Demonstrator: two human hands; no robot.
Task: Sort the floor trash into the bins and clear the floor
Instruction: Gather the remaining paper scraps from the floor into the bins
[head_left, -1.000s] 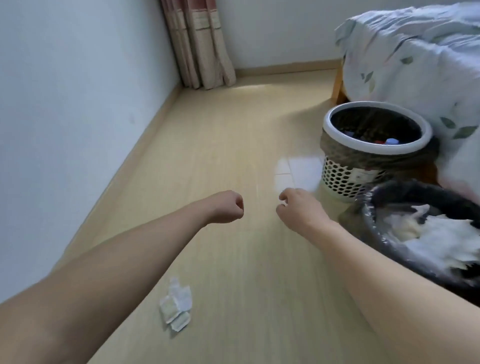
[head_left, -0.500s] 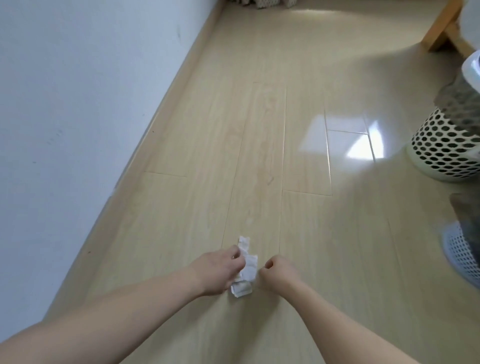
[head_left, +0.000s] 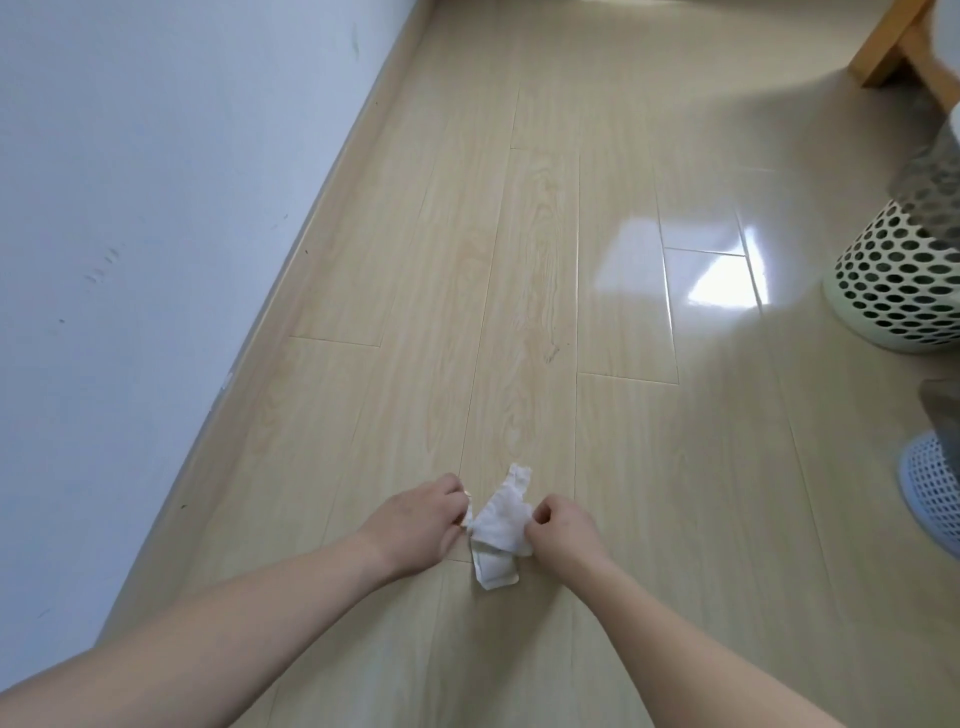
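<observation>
**Last scrap coming off the floor**

The crumpled tissue (head_left: 500, 525) lies on the wooden floor (head_left: 540, 249), pinched at either edge by the left hand (head_left: 415, 525) and right hand (head_left: 563, 532), fingers curled onto it. Next, I reckon: lift and carry it right. Only 2 bins' edges show, the perforated bin (head_left: 898, 291) and mesh bin (head_left: 935, 488); contents hidden.
</observation>
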